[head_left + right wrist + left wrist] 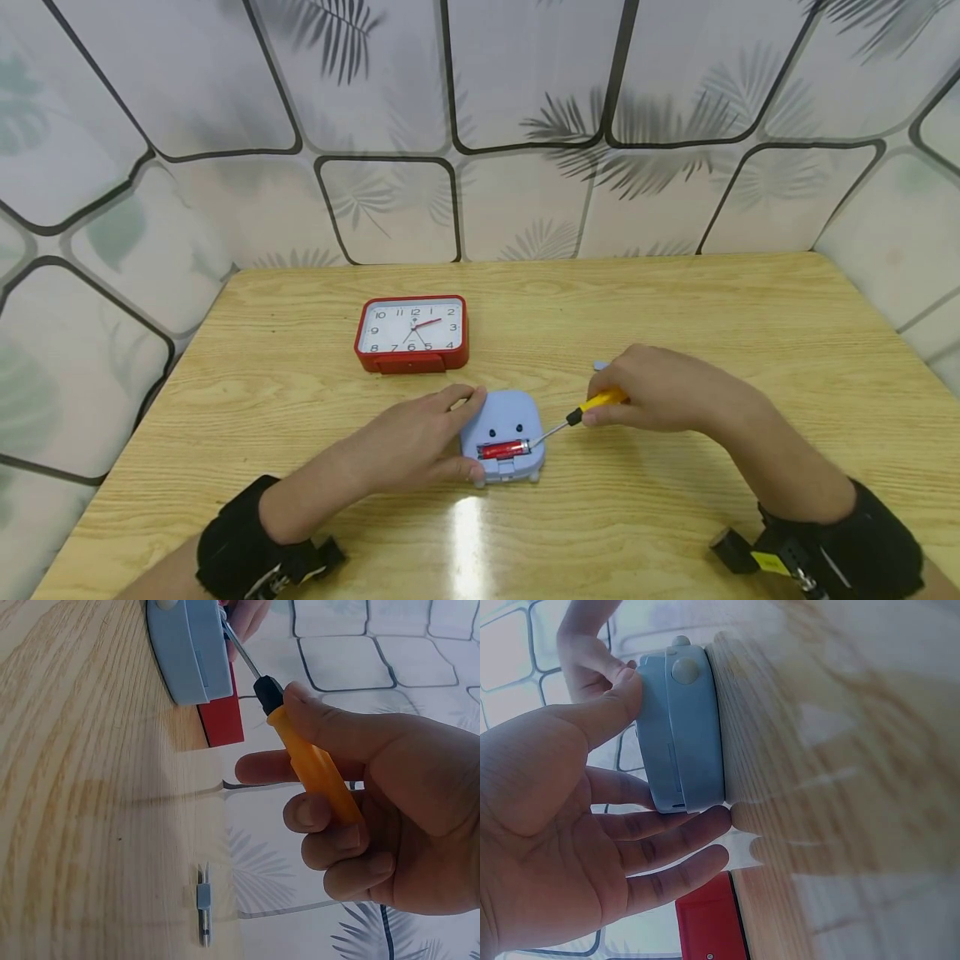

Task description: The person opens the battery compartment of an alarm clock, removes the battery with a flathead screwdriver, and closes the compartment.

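Note:
A light-blue alarm clock (506, 408) lies on the table with its back up, showing two dark knobs and an uncovered battery compartment. Inside the compartment is a red battery (504, 450). My left hand (427, 437) holds the clock by its left side, thumb near the lower edge and fingers along the far side. In my right hand (660, 392) is a screwdriver with a yellow handle (322, 776), gripped between thumb and curled fingers. Its metal shaft (555, 431) slants down to the left, the tip right at the battery's right end.
Behind the blue clock stands a red alarm clock (411, 333) with a white dial. A small light-blue piece (203, 896) lies on the wooden table (300, 400), partly behind my right hand in the head view. Patterned fabric (525, 200) rises behind the table.

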